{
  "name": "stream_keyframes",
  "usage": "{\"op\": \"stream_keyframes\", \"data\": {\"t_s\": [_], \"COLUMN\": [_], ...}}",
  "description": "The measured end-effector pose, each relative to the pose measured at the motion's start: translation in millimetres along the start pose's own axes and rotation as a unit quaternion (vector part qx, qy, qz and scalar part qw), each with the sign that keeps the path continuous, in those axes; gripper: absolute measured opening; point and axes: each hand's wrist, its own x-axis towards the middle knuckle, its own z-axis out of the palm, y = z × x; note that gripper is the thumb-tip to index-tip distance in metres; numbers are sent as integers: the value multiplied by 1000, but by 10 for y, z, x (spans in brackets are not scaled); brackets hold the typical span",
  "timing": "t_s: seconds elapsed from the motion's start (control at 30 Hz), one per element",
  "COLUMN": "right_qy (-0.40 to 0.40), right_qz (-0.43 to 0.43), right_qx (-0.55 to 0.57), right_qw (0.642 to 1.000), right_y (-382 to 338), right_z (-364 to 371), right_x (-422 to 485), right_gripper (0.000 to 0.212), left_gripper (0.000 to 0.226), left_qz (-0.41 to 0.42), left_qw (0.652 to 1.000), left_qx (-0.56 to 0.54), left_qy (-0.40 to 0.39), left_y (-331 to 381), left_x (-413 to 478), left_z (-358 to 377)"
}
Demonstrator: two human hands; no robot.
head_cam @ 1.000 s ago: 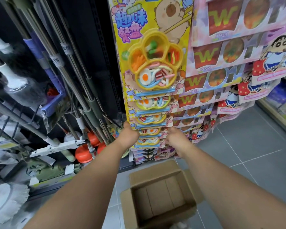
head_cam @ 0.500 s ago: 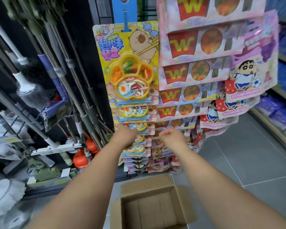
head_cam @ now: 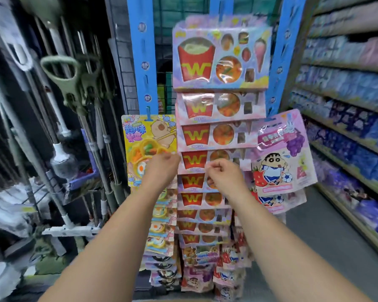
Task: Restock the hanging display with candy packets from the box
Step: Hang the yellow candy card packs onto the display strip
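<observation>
The hanging display carries three columns of candy packets on blue strips. On the left hang yellow capybara packets, in the middle red "W" fries packets, on the right pink cartoon-boy packets. My left hand is raised in front of the top yellow packet, fingers curled, fingertips at its right edge. My right hand is a loose fist in front of the middle "W" packets. I see no packet in either hand. Only a tan sliver of the box shows at the bottom edge.
Mops and brooms hang and lean on a dark rack at the left. Shelves of blue and purple packs run along the right. Grey tiled floor lies between the display and those shelves.
Both hands rose from the low packets to the middle of the display. The view tilted upward, so the open cardboard box slid almost out of frame.
</observation>
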Motion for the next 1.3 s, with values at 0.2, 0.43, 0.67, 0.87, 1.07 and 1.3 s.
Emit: {"op": "stream_keyframes", "data": {"t_s": [0.2,0.43,0.67,0.87,1.07,1.3], "right_qy": [55,130,261,202,129,123], "right_qz": [-72,-137,-123,-78,-95,-111], "right_qx": [15,14,-12,-64,-20,-7], "right_qw": [996,982,958,974,987,986], "right_y": [-557,-1026,-1037,-1007,-940,-836], "right_z": [-270,-528,-838,-1057,-1172,-1180], "right_x": [262,418,621,746,760,774], "right_gripper": [9,12,39,71,72,69], "left_gripper": [28,20,58,28,20,22], "left_qz": [71,167,134,141,153,128], "left_qw": [995,980,988,985,977,979], "left_qx": [26,-48,-40,-64,-97,-121], "left_qy": [71,98,72,76,109,103], "left_y": [565,981,1183,1225,1258,1138], "left_x": [164,411,559,580,472,540], "left_z": [-250,-433,-373,-173,-6,53]}}
